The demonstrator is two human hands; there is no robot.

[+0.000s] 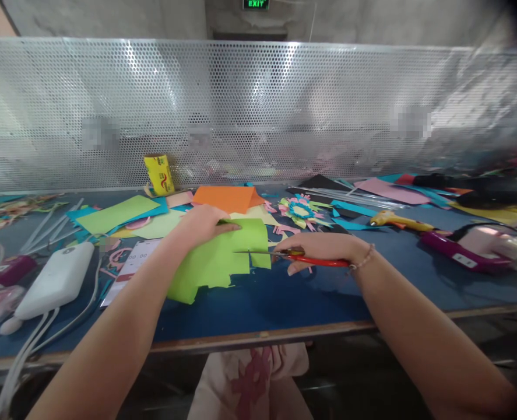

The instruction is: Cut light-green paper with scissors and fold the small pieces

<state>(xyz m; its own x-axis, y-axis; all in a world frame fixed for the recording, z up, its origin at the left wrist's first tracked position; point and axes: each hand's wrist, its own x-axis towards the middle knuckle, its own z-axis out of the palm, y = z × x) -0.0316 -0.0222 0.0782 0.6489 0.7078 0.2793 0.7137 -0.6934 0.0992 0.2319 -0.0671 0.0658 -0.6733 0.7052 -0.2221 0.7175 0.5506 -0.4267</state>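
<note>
Blue table [284, 303] — left hand [206, 224] presses green paper [223, 259] flat; right hand [322, 245] grips red scissors [323, 261].

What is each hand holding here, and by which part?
The right hand grips red-handled metal scissors by the handles; the left hand holds the lime-green paper sheet at its top edge.

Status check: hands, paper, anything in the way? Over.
Left hand holds green sheet at its top edge. Right hand grips scissors, blades into the sheet's right edge. Orange sheet lies just behind left hand.
</note>
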